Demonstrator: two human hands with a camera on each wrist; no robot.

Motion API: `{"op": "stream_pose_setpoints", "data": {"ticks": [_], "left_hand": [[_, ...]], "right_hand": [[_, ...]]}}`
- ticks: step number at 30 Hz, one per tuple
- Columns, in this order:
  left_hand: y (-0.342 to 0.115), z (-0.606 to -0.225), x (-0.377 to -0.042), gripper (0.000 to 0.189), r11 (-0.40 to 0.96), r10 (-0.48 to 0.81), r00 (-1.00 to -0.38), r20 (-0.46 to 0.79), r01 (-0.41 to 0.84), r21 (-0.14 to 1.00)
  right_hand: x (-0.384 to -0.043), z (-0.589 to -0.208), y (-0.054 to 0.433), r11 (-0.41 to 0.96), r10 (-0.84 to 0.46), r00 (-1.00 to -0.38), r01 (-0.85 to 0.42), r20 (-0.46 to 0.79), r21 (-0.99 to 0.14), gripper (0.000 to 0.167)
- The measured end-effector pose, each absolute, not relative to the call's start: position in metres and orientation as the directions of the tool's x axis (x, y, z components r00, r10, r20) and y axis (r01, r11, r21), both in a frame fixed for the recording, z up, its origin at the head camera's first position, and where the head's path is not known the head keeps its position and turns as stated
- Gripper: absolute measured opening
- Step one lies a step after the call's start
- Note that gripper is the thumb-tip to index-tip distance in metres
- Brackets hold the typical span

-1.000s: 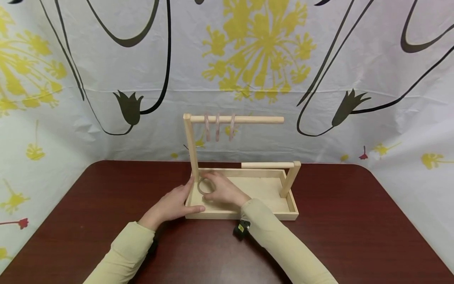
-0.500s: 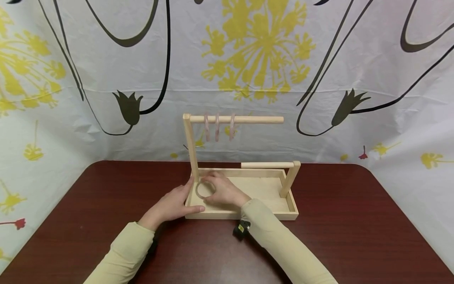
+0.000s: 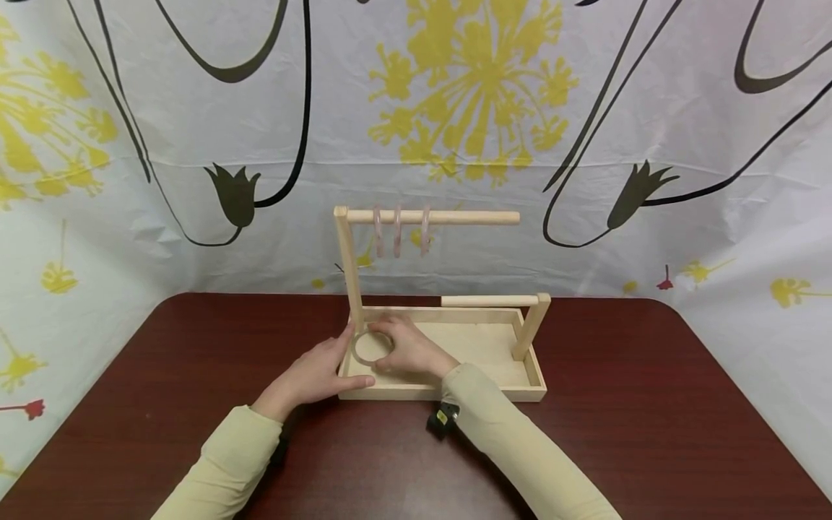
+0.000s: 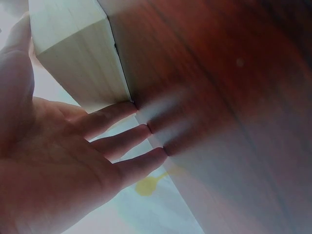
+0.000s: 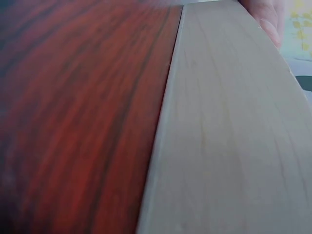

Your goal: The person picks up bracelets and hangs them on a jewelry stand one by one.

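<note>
My right hand (image 3: pixel 412 348) is inside a shallow wooden tray (image 3: pixel 477 395), gripping a pale bangle (image 3: pixel 354 352) by its right side between fingers and thumb. The bangle is at the tray's left end, beside the foot of the tall post (image 3: pixel 348 271). Against that same end rests my left hand (image 3: pixel 315 372), its thumb over the front corner. The left wrist view shows the left fingers (image 4: pixel 141 165) straight and spread, their tips at the table, next to the tray's outer corner (image 4: pixel 78 58). Tray wall (image 5: pixel 229 126) fills much of the right wrist view.
Three pinkish bangles (image 3: pixel 398 242) hang from the upper rod (image 3: pixel 477 217). A lower rod (image 3: pixel 490 300) runs left from a short post (image 3: pixel 531 328) at the tray's right end. A dark red table (image 3: pixel 617 404) lies beneath; a printed cloth (image 3: pixel 312 108) hangs behind.
The bangle in the tray has shifted a little to the left and toward the front, and more of its ring shows. Both hands have stayed nearly in place.
</note>
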State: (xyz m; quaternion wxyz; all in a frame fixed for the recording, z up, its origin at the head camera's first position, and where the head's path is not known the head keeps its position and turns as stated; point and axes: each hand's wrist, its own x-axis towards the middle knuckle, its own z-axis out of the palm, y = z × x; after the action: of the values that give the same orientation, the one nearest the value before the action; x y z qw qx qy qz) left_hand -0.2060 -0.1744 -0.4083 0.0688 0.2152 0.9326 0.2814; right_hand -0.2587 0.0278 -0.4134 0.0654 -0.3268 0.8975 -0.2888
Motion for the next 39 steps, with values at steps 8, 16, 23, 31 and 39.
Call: {"op": "stream_pose_setpoints", "data": {"ticks": [8,16,23,31,39], "left_hand": [[-0.175,-0.408,-0.206,0.105,0.750,0.443,-0.896,-0.018,0.359,0.556],[-0.175,-0.407,-0.206,0.105,0.748,0.450,-0.893,-0.005,0.374,0.549],[-0.174,-0.409,-0.207,0.106,0.744,0.452,-0.892,-0.001,0.376,0.553],[-0.174,-0.411,-0.207,0.104,0.746,0.449,-0.893,-0.029,0.357,0.562],[-0.174,-0.409,-0.207,0.105,0.743,0.451,-0.892,-0.027,0.358,0.566]], "right_hand": [[-0.259,-0.414,0.025,0.644,-0.596,-0.802,-0.507,0.041,-0.573,0.072],[-0.257,-0.414,0.025,0.657,-0.592,-0.805,-0.510,0.038,-0.555,0.073],[-0.256,-0.413,0.025,0.654,-0.587,-0.808,-0.510,0.050,-0.559,0.071],[-0.255,-0.411,0.028,0.637,-0.552,-0.831,-0.476,0.072,-0.606,0.074],[-0.251,-0.409,0.035,0.575,-0.525,-0.840,-0.466,0.134,-0.673,0.069]]}}
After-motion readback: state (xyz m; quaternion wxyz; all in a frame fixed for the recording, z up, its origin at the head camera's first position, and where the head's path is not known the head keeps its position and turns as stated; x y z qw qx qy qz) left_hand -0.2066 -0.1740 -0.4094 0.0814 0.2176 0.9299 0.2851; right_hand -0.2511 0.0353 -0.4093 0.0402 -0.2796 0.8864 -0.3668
